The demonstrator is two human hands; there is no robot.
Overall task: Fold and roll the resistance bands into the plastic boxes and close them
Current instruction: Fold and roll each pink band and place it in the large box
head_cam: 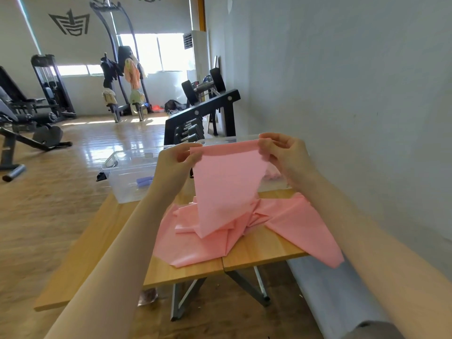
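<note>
One pink resistance band (227, 192), its top edge lifted above the wooden table (264, 253), the rest heaped on the tabletop. Left hand (176, 162) and right hand (281, 152) each pinch one upper corner, fingers curled. Behind: two clear plastic boxes, the left box (127, 177) open and holding one blue roll (144, 181), the right box (274, 182) partly hidden.

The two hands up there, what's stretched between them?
In the head view, the top edge of the pink band spans from the left hand to the right hand; both pinch its corners, the rest hanging to the table.
</note>
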